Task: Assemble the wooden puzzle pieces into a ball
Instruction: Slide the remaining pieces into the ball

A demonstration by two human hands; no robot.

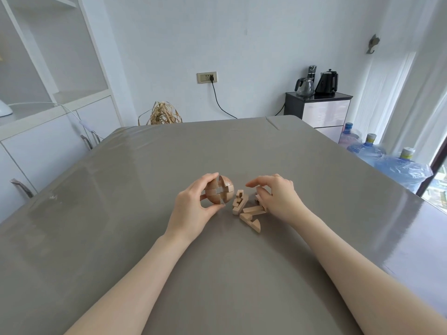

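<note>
A partly built wooden ball (219, 193) with open gaps between its segments sits at the middle of the grey table (121, 213). My left hand (193, 209) grips it from the left, fingers over its top and thumb under it. To its right lie loose pale wooden pieces: a notched one (239, 201) and two or three crossed bars (251, 215). My right hand (275, 197) hovers over the right side of that pile with curled fingers touching a piece (258, 198); the index finger points left. Whether it grips the piece is hidden.
The table edge runs close on the right, with water jugs (377, 153) on the floor beyond. A dark cabinet (316, 112) with kettles stands at the back right. Chairs (89, 139) and white shelving (48, 97) are on the left.
</note>
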